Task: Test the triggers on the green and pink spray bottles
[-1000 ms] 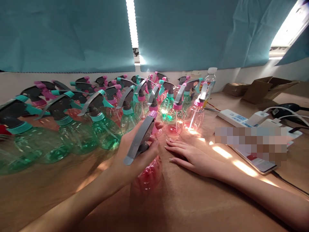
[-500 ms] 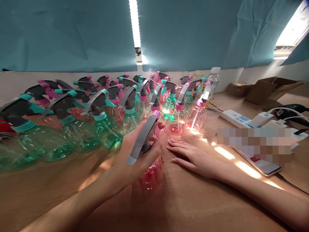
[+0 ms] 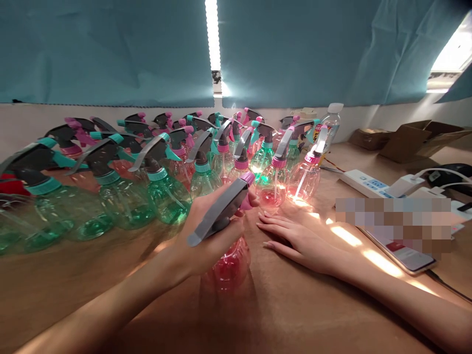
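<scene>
My left hand [image 3: 210, 231] is wrapped around the neck of a pink spray bottle [image 3: 230, 268], which stands on the brown table [image 3: 287, 314]. The bottle's grey trigger head with a pink nozzle [image 3: 248, 178] rises above my fist and points away to the right; its neck is hidden behind my fingers. My right hand [image 3: 291, 238] lies flat on the tabletop to the right of this bottle, fingers stretched out and holding nothing. Just beyond my hands stand a pink spray bottle [image 3: 273, 189] and a green spray bottle [image 3: 167, 199].
Several more green and pink spray bottles fill the back and left, including a large green one [image 3: 125, 209]. At the right lie a white power strip [image 3: 363, 182] with chargers and a phone [image 3: 405, 255]. Behind are an open cardboard box [image 3: 409, 140] and a clear bottle [image 3: 332, 120].
The held bottle's trigger head has turned slightly, its nozzle shifting right and its back end left. The view has shifted a little; my right hand stays flat on the table.
</scene>
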Demonstrator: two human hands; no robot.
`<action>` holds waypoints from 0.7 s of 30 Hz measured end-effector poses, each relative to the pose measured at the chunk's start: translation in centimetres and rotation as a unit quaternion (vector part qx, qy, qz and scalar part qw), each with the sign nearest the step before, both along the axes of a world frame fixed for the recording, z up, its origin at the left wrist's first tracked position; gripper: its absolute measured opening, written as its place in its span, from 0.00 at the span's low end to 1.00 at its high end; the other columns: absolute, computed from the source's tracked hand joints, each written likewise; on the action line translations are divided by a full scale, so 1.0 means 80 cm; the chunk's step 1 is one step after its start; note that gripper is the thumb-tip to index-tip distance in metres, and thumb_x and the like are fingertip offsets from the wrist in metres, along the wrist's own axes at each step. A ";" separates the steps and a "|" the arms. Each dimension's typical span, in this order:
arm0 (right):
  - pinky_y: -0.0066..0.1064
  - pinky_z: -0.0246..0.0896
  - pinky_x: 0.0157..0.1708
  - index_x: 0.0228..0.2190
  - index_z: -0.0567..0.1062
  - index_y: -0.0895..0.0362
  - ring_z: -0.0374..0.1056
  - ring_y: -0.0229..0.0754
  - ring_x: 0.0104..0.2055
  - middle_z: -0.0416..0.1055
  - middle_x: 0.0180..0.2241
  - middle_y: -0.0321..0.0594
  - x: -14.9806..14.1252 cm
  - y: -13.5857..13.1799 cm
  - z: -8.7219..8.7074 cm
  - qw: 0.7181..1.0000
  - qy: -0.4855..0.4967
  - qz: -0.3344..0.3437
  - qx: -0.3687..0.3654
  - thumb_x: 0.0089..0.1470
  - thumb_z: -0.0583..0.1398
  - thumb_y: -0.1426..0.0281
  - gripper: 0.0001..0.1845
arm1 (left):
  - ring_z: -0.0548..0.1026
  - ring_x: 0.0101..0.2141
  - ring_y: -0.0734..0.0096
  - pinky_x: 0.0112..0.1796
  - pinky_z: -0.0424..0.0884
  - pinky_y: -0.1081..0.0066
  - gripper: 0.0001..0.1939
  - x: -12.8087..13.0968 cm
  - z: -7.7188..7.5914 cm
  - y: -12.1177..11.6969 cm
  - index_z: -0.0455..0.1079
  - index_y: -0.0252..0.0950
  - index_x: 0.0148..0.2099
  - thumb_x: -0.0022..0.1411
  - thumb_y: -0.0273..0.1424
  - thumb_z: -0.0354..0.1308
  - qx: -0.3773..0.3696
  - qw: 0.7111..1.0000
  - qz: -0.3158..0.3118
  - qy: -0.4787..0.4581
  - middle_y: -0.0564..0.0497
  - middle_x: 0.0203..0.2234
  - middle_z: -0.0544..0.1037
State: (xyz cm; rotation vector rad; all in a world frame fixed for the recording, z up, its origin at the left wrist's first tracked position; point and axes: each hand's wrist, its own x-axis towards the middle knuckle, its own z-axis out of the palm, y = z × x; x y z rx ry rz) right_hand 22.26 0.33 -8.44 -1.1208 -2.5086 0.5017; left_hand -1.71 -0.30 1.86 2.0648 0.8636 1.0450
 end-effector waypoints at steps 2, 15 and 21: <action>0.47 0.51 0.65 0.61 0.65 0.56 0.54 0.50 0.66 0.58 0.65 0.44 0.000 0.000 0.001 1.000 -0.008 0.001 0.002 0.66 0.51 0.56 0.28 | 0.70 0.29 0.71 0.30 0.67 0.70 0.13 -0.001 0.002 0.002 0.70 0.37 0.39 0.53 0.22 0.50 0.007 1.000 -0.007 0.004 0.53 0.30 0.74; 0.49 0.50 0.65 0.62 0.65 0.53 0.54 0.50 0.66 0.58 0.65 0.43 0.001 0.000 -0.003 1.000 0.006 0.002 0.003 0.66 0.52 0.57 0.27 | 0.72 0.27 0.71 0.28 0.68 0.71 0.08 -0.007 0.003 0.005 0.68 0.38 0.37 0.55 0.26 0.52 -0.014 0.999 -0.010 0.031 0.52 0.30 0.76; 0.49 0.50 0.65 0.61 0.65 0.53 0.54 0.50 0.66 0.59 0.64 0.43 0.001 -0.001 -0.001 1.000 0.010 0.001 0.005 0.65 0.53 0.57 0.27 | 0.76 0.40 0.62 0.36 0.73 0.67 0.17 -0.005 -0.005 0.010 0.70 0.38 0.48 0.55 0.24 0.55 -0.037 0.998 -0.040 -0.017 0.47 0.43 0.78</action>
